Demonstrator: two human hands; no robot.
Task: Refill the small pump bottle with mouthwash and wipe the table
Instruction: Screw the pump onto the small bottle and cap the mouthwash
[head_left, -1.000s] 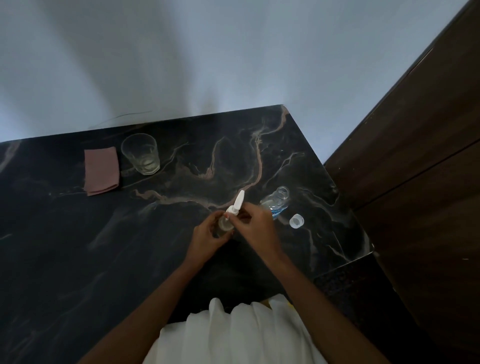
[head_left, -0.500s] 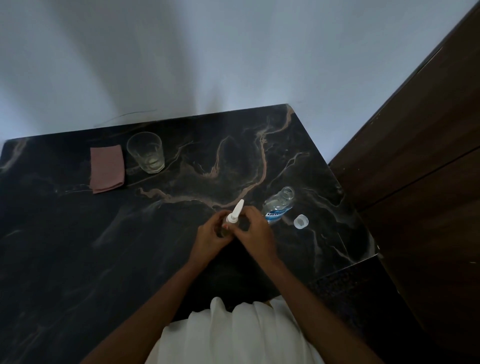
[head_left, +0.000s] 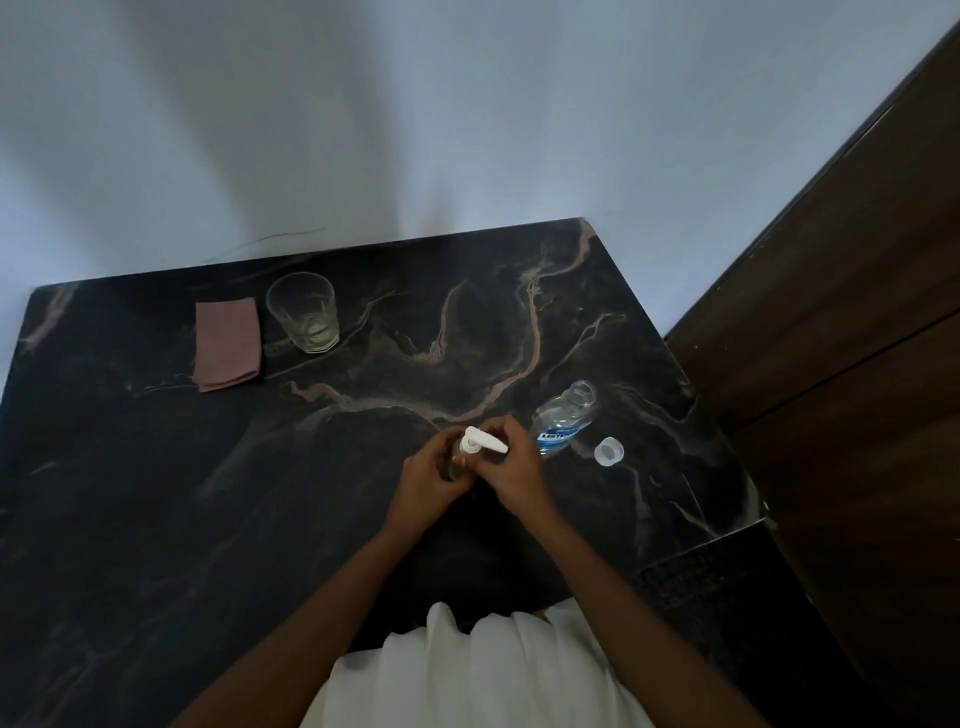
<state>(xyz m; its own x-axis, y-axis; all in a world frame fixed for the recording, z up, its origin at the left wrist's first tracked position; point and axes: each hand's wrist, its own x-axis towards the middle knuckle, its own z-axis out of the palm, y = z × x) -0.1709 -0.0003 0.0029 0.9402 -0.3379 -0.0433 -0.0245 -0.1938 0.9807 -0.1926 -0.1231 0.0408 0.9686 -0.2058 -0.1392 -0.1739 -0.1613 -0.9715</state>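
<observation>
The small pump bottle (head_left: 459, 457) stood on the dark marbled bench (head_left: 156, 519), near the middle of its right half, caught between both hands. Its body was dim and mostly covered; only the white pump head (head_left: 480, 441) showed clearly, with its nozzle pointing right toward the mouthwash bottle. The left hand (head_left: 426, 480) was wrapped around the bottle's body from the left and near side, fingers curled closed on it. The right hand (head_left: 511, 470) came in from the right and near side, its fingers (head_left: 506, 426) arched over the pump head and pinched on it, so the pump sat just under and between the fingertips. Whether the pump was screwed fully down could not be told.

Just right of the right hand, the mouthwash bottle (head_left: 563, 418) stood open on the bench, clear with a blue label, appearing tilted away to the far right in this wide view. Its clear cap (head_left: 609, 451) lay separately on the bench, just to the right of the bottle, not touching it.

Well apart, toward the far left of the bench, a drinking glass (head_left: 304, 314) stood upright, and a folded pink cloth (head_left: 227, 343) lay flat just left of it. A pale wall rose beyond the far edge, and dark wooden panelling (head_left: 841, 332) ran along the right side.
</observation>
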